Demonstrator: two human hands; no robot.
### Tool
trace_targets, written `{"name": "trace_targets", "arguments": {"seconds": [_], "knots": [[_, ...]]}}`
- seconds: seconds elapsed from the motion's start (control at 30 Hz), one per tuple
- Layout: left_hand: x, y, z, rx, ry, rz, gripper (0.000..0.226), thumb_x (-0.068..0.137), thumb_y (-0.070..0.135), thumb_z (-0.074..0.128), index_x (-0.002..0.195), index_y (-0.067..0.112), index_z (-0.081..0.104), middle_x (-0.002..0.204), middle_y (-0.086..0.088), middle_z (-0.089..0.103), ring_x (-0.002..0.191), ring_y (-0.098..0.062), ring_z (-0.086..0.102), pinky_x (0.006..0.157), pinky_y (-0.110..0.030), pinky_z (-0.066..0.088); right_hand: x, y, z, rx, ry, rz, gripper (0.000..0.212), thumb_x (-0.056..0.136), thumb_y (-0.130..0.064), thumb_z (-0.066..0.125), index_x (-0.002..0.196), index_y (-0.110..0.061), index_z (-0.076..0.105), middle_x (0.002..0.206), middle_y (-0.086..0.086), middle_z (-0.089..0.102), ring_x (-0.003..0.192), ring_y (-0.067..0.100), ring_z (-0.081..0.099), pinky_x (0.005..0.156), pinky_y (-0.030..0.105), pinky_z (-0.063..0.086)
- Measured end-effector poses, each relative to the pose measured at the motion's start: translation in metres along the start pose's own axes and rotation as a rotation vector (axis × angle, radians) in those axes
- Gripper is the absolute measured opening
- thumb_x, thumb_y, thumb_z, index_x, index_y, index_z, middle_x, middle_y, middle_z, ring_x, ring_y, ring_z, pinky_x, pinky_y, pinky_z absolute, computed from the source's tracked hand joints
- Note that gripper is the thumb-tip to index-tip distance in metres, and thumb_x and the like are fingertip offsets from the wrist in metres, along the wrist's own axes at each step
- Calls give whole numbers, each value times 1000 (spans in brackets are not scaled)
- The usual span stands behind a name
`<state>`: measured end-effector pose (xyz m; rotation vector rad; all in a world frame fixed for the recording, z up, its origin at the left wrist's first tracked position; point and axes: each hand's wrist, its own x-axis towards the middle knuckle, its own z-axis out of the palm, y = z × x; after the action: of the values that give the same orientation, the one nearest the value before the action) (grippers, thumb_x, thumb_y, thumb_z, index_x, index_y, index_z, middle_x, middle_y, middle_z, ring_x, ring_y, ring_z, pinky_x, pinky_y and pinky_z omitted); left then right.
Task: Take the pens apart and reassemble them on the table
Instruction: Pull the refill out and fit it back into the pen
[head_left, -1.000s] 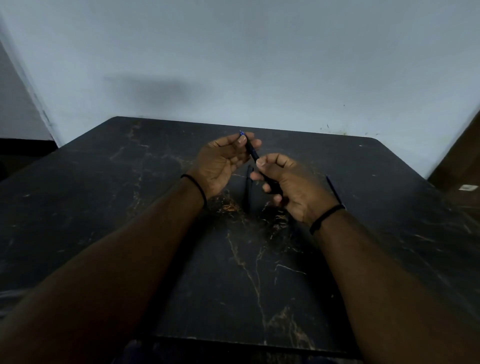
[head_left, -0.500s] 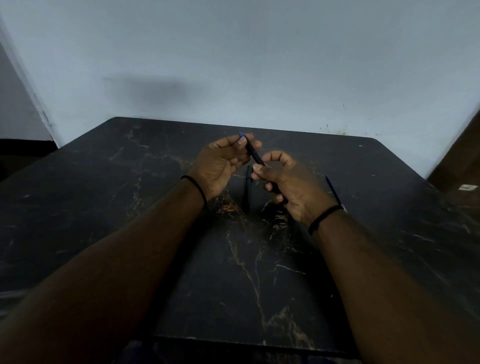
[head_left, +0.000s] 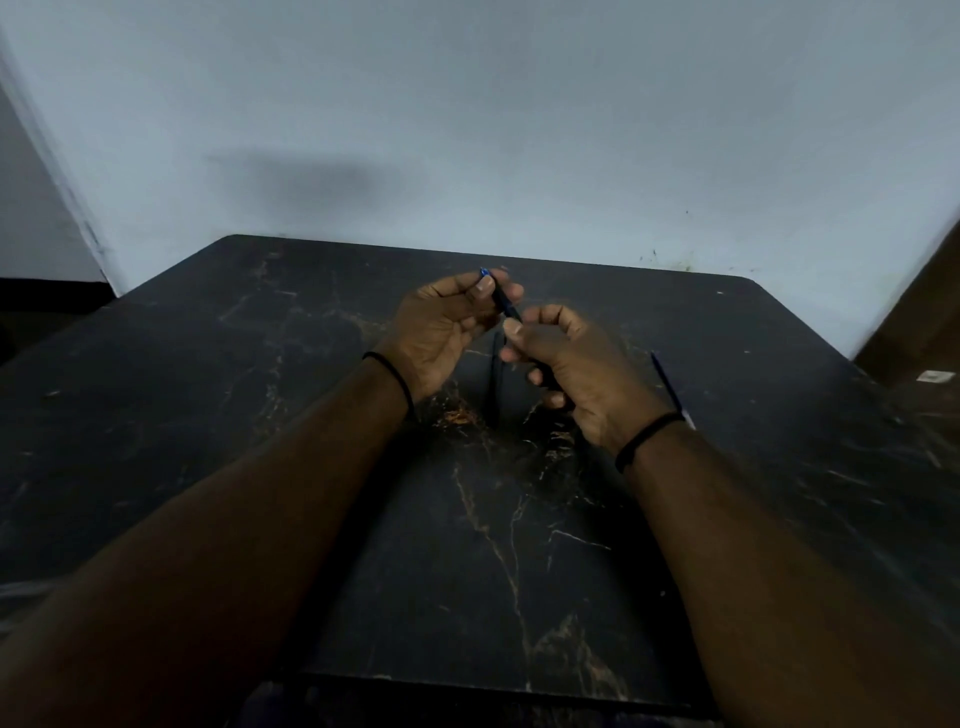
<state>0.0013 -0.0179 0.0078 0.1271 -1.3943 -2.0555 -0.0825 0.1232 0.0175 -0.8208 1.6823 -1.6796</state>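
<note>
Both hands were raised just above the dark marbled table (head_left: 260, 415), sharing one dark pen (head_left: 506, 305). The left hand (head_left: 441, 332) had its fingers curled, thumb and fingertips pinching the pen's upper end, where a small blue tip poked out past the thumb. The right hand (head_left: 576, 374) was curled round the lower part of the barrel, thumb pressed along it, so the pen ran slantwise from one hand down into the other. Below and between the hands a second dark pen part (head_left: 496, 379) lay on the table. Just beyond the right wrist lay a thin blue refill (head_left: 670, 387) with a pale end. No writing could be read on any piece.
</note>
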Motion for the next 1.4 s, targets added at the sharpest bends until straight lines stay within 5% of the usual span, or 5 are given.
{"name": "trace_targets", "arguments": {"seconds": [0.17, 0.4, 0.6, 0.83, 1.4], "knots": [[1, 0, 0, -13, 9, 2, 15, 94, 4, 52, 101, 4, 65, 91, -9, 75, 91, -19, 72, 85, -28, 57, 1, 0, -1, -58, -17, 15, 31, 104, -37, 48, 94, -19, 71, 76, -4, 73, 51, 5, 42, 36, 17, 25], [0, 0, 0, -2, 4, 1, 16, 94, 4, 53, 102, 3, 66, 93, -8, 75, 92, -19, 72, 93, -31, 54, 1, 1, 0, -26, 6, -27, 15, 91, -22, 71, 98, -19, 58, 80, 2, 72, 50, 6, 46, 37, 18, 29], [0, -1, 0, 11, -8, 5, 15, 93, 5, 53, 101, 5, 66, 92, -9, 75, 89, -20, 71, 84, -29, 57, 0, 0, 1, -68, -20, -1, 30, 103, -35, 49, 97, -17, 72, 77, -4, 73, 51, 5, 42, 37, 16, 28], [1, -1, 0, 20, -1, -8, 16, 94, 5, 52, 101, 6, 67, 92, -9, 76, 97, -21, 71, 102, -38, 49, 3, 3, 0, -82, 23, -49, 11, 91, -25, 71, 93, -22, 61, 73, -4, 69, 55, 8, 46, 38, 18, 30], [0, 3, 0, 26, 77, 35, 13, 95, 8, 55, 98, 8, 68, 92, -7, 75, 97, -23, 70, 91, -32, 54, 0, 1, 2, -65, 16, -86, 8, 93, -14, 68, 97, -21, 64, 74, 0, 71, 53, 8, 49, 45, 22, 36]]}}
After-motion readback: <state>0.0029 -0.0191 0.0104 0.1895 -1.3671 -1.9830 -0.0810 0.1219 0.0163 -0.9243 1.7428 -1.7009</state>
